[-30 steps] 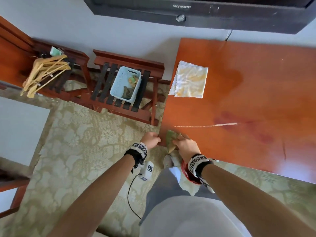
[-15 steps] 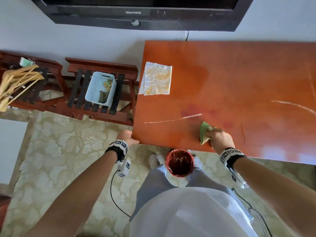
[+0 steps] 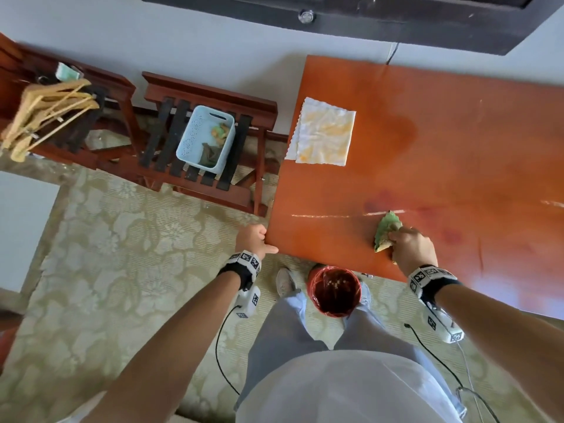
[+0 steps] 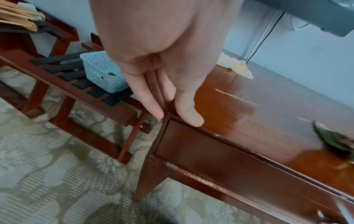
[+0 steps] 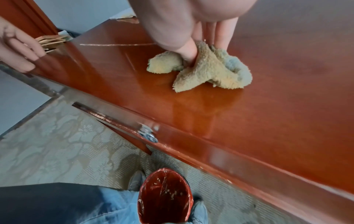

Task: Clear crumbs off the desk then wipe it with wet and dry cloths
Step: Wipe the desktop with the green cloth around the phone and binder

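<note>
- The person's right hand is gripping a bunched green cloth on the desk, near its front edge; the head view is hiding the fingers, while the right wrist view is showing them pinching the fabric.
- The left hand is resting with straight fingers on the desk's near left corner.
- One white, yellow-stained cloth is lying flat at the far left corner.
- One red bin is standing between the person's feet, specks inside.
- One pale blue basket is sitting on a slatted rack; its contents are hard to make out.
</note>
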### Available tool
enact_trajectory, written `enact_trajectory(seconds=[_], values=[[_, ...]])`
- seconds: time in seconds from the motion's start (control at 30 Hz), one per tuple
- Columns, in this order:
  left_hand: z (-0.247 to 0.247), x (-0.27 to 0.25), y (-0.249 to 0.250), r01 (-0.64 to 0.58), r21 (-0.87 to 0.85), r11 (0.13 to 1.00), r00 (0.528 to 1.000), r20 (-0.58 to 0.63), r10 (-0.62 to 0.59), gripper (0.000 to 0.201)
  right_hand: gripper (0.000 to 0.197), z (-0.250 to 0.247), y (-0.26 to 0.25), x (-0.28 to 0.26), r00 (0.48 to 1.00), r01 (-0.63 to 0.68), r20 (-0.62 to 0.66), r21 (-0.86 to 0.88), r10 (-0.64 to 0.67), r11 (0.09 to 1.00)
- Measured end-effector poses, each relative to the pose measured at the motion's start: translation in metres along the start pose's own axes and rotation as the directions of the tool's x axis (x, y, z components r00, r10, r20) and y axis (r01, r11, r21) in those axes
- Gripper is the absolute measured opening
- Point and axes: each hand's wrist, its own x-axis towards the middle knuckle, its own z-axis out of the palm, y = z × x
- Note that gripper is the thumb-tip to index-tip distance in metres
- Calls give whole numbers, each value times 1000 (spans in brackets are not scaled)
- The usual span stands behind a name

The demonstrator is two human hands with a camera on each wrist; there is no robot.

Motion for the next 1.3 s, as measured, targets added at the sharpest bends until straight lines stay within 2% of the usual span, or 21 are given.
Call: enact_trajectory(seconds=[0.13, 0.3, 0.47, 0.57, 0.73, 0.87, 0.93, 1.03, 1.13, 1.2, 1.3], values=[[3, 4, -9, 14, -86, 996, 1000, 16, -13, 40, 39, 8, -48, 20, 991, 128, 31, -31, -127, 991], [11, 6, -21, 1, -196, 981, 1000, 1, -1, 26, 38, 24, -130, 39, 952, 295, 100, -50, -289, 954], [18, 11, -32, 17, -227, 974, 1000, -5, -19, 33, 39, 30, -202, 52, 906, 414, 128, -65, -404, 908], [19, 14, -32, 44, -212, 976, 999, -15, -49, 31, 38, 35, -229, 58, 890, 451, 98, -39, -445, 892], [23, 16, -32, 91, -155, 984, 994, -41, -98, 42, 41, 39, -247, 58, 875, 482, 71, -34, -479, 876], [16, 4, -14, 162, -38, 986, 984, -70, -165, 48, 40, 39, -214, 46, 845, 534, 71, -38, -531, 845], [18, 0, -3, 186, -16, 982, 978, -96, -187, 66, 45, 41, -182, 36, 872, 488, 62, -17, -486, 873], [31, -11, 17, 75, 94, 993, 984, -168, -59, 87, 47, 40, -120, 25, 909, 416, -23, 24, -416, 909], [46, -15, 39, -39, 248, 968, 985, -152, 78, 121, 38, 28, -55, 20, 940, 332, -106, 64, -324, 941], [53, -13, 51, -64, 339, 939, 990, -98, 103, 141, 33, 15, -15, 21, 964, 248, -123, 100, -236, 963], [57, -6, 61, -51, 420, 906, 998, -17, 63, 155, 36, 1, 46, 27, 982, 110, -163, 101, -92, 989]])
